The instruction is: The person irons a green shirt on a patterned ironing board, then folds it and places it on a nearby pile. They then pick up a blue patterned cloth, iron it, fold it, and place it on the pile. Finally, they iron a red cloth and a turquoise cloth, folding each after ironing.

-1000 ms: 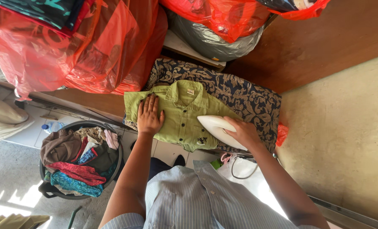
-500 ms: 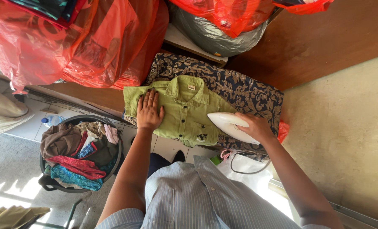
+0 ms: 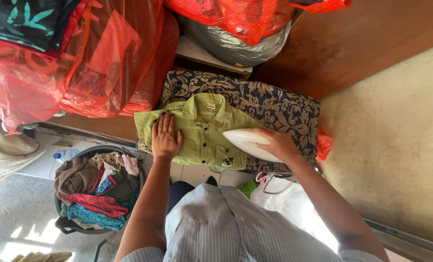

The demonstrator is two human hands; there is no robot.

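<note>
A small green shirt [image 3: 202,133] is lying spread out, collar away from the person, on a counter [image 3: 294,114] that is wearing a dark blue cover with a pale floral pattern. The left hand [image 3: 165,136] is lying flat on the shirt's left half, fingers spread and pointing away from the body, pressing the cloth down rather than gripping it. The right hand [image 3: 277,143] is wrapping around the top of a white iron [image 3: 248,143] — its grip is closing on the iron, whose pointed nose is aiming left and resting on the shirt's right side, just beside the chest pocket. The two hands are sitting near each other, with the button placket lying between them.

Beyond the counter, bulging red plastic bags [image 3: 80,63] are crowding the far left side, and a grey bag [image 3: 236,46] is sitting behind the counter's far edge. Down on the floor to the left, a round dark basket [image 3: 63,225] is holding a heap of mixed clothes — brown, red and teal. A white plastic bag [image 3: 294,206] is hanging just below the counter, near the right forearm. The person's striped shirt [image 3: 226,228] is filling the near edge of the view.
</note>
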